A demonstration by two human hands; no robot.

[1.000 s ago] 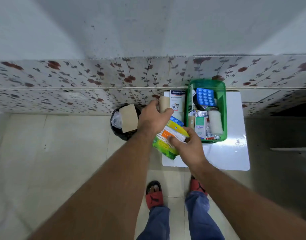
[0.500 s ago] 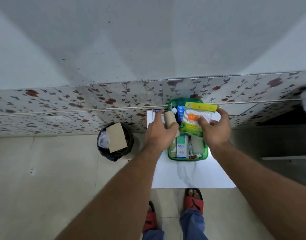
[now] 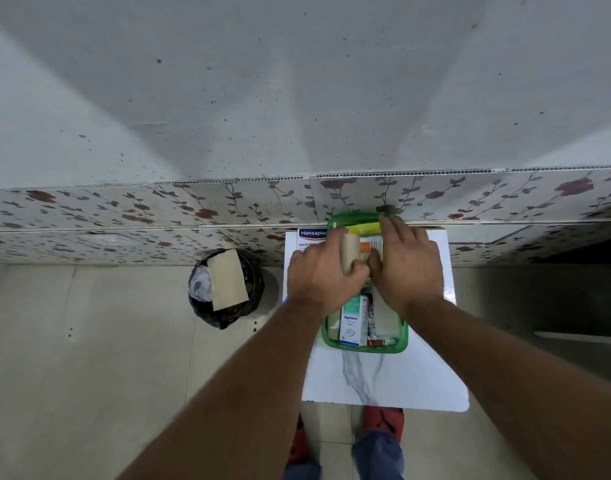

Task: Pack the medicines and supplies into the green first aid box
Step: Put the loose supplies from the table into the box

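The green first aid box (image 3: 366, 348) stands on a small white table (image 3: 383, 382) against the wall. My left hand (image 3: 323, 278) is over the box's left side, closed around a tan bandage roll (image 3: 351, 252). My right hand (image 3: 406, 268) lies flat with spread fingers on a cotton-swab pack (image 3: 366, 245) with a yellow-green top, resting in the far half of the box. An Optibex carton (image 3: 352, 322) and small sachets lie in the near half. A Hansaplast box (image 3: 311, 237) sits on the table left of the green box, partly hidden by my left hand.
A black-lined waste bin (image 3: 226, 289) holding a piece of cardboard stands on the floor left of the table. The flowered wall panel (image 3: 158, 216) runs right behind the table. My feet in red sandals (image 3: 383, 419) show under the table's near edge.
My right hand carried the cotton-swab pack from the table's left side into the box and now lies flat on it. My left hand moved over the box with the roll.
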